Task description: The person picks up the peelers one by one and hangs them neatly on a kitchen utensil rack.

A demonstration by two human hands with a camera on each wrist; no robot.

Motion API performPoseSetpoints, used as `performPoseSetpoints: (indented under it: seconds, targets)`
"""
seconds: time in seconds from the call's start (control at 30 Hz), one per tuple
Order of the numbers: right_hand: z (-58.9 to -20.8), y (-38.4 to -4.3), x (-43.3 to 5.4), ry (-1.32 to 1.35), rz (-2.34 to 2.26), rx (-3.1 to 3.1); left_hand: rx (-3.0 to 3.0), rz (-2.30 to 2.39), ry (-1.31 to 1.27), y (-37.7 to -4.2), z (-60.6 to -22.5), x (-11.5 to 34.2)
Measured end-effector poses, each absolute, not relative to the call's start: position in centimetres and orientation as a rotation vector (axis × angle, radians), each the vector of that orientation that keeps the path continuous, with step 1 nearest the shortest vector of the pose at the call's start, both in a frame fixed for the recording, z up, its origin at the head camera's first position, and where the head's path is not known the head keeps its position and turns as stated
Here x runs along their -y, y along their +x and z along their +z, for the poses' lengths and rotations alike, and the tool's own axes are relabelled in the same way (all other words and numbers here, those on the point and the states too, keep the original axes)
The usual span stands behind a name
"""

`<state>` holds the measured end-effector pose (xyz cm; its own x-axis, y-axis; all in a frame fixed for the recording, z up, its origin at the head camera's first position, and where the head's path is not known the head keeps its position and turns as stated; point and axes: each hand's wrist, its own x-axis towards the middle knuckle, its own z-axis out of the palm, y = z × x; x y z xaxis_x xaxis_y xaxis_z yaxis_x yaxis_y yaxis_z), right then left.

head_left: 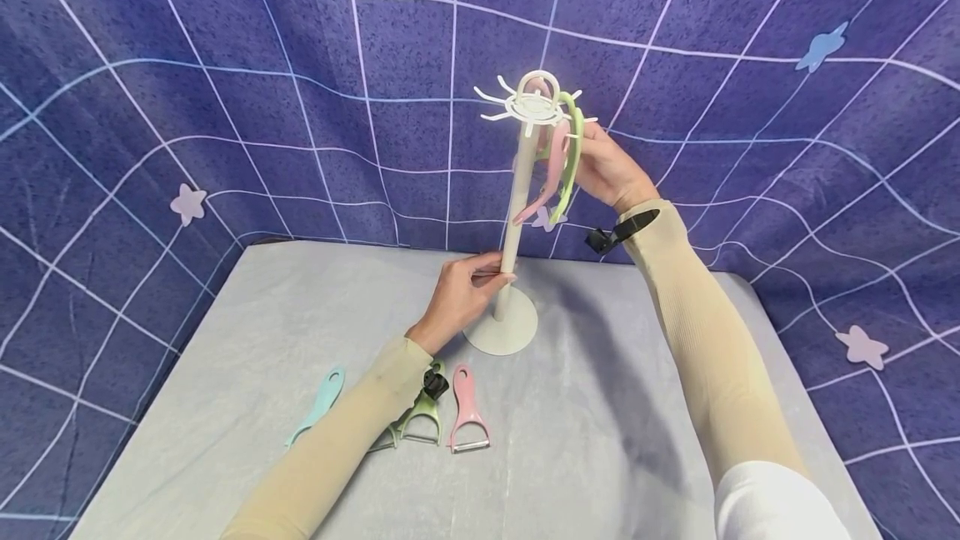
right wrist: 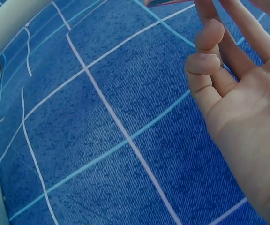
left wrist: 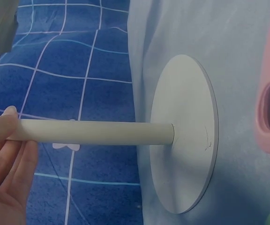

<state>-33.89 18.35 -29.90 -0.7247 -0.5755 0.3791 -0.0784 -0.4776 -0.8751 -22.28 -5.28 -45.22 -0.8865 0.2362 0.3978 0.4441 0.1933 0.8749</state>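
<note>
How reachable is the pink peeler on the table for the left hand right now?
Probably yes, after letting go: the left hand pinches the stand's pole, but the pink peeler lies nearby with nothing over it.

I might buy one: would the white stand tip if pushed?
The stand might tip if pushed high, being tall and slim. Its wide, flat base should resist nudges. With peelers at one side up top, it probably tips that way sooner.

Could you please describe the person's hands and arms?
The left hand and right hand are bare. Beige sleeves cover both forearms, with a black strap at the right wrist, a black fitting at the left, and a white sleeve higher on the right arm.
</note>
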Motion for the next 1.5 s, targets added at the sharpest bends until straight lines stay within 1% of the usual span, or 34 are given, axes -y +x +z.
performPoseSetpoints:
  seconds: [0.23,0.67,0.97,1.17,1.5]
  targets:
    - [-31.1,-33.2,-19.3,-0.951,-2.308,-1.45,2.281,-1.763,-0.66,-22.2,-45.4,5.3]
    - [-39.1,-29.4,-23.4,-0.745,-2.361,-1.516,2.278,-1.783,-0.642,-22.0,-45.5,5.1]
    - [-42.8,-25.9,-23.9,-0.703,-2.259,-1.692,2.284,-1.782,-0.639,-22.0,-45.5,5.1]
    - [-43.5,-25.0,-22.6,-0.707,-2.211,-1.853,2.288,-1.773,-0.615,-22.1,-45.6,5.1]
    - [-43.0,-24.6,-20.2,-0.717,-2.151,-2.031,2.364,-1.683,-0.6,-21.7,-45.4,5.3]
